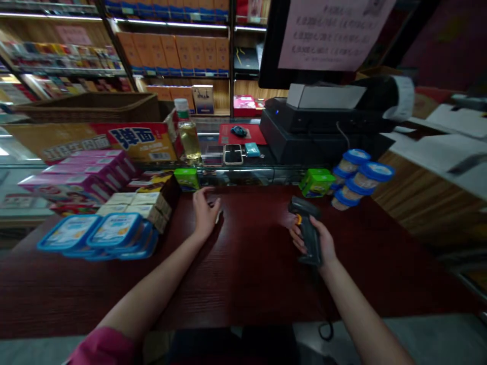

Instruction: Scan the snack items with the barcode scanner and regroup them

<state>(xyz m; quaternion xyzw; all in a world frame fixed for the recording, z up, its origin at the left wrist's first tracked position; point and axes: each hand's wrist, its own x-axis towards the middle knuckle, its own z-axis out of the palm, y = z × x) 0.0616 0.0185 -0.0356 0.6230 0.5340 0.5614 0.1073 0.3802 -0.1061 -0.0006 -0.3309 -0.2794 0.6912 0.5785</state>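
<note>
My right hand (323, 238) is wrapped round the grip of a black barcode scanner (312, 238), whose head tilts up to the left; its cord hangs over the front edge. My left hand (205, 215) hovers at or just above the tabletop, thumb and fingers apart and slightly bent; I see nothing held in it. Just beyond it is a small green box (186, 179). A second green box (316, 182) stands past the scanner, beside stacked blue-lidded jars (357, 177). To the left lie blue-lidded tubs (114, 230), cream-coloured small boxes (152, 203) and pink boxes (87, 175).
A dark red wooden table (243, 274) spans the front. Behind it are a bottle of yellowish liquid (189, 137), a cardboard carton (140, 142), a phone-like device (233, 154), a mouse (239, 131) and a black register unit (304, 132) under a monitor. Stocked shelves line the back.
</note>
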